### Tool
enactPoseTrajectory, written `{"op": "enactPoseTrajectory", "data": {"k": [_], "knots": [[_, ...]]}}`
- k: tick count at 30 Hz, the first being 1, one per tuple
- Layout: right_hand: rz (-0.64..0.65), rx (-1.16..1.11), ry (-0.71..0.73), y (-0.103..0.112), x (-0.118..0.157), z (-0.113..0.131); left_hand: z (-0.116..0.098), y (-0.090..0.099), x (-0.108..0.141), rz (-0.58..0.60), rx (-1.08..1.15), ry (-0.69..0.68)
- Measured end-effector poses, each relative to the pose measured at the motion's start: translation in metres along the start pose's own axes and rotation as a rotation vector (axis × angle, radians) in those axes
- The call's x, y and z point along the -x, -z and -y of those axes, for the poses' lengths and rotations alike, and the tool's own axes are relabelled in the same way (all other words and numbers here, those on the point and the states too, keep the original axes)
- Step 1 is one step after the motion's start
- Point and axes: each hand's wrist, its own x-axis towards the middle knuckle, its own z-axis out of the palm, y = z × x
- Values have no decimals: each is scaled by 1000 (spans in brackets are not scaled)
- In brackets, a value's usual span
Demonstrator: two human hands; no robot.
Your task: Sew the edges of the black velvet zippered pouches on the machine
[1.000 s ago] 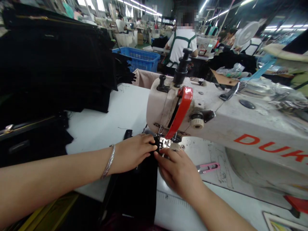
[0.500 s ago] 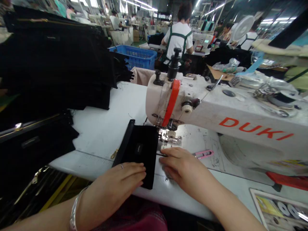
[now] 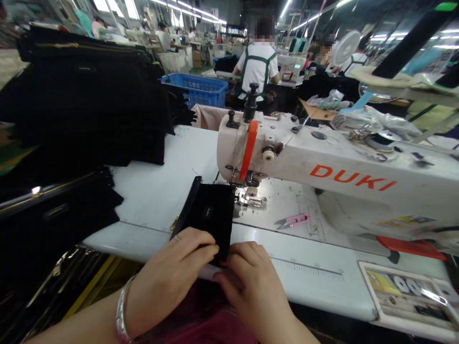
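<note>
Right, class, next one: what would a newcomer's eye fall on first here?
Probably the pale sewing machine on the right, with its bold orange-red DUKI lettering. Next comes the black fabric piece just left of its presser foot, with the left grip and right grip at its near end. Beyond the table, a bright blue basket stands out beside the dark fabric pile at left.

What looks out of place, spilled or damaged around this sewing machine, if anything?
Nothing spilled or broken stands out. Slightly untidy: pink-handled snips lie loose near the presser foot, blades apart, and stray thread lies on the white tabletop beyond the black fabric.
</note>
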Motion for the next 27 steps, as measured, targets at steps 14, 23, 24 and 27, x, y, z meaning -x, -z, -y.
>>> {"op": "enactPoseTrajectory", "data": {"k": [14,23,24,27], "knots": [[-155,21,187,-7,33,-14,3,-26,9,-58,36,9],[-125,48,199,-6,34,-14,8,-27,11,78,13,-70],[-123,50,202,-6,33,-14,9,-26,10,78,36,-57],[-113,59,201,-6,33,-15,10,-24,8,67,121,-4]]}}
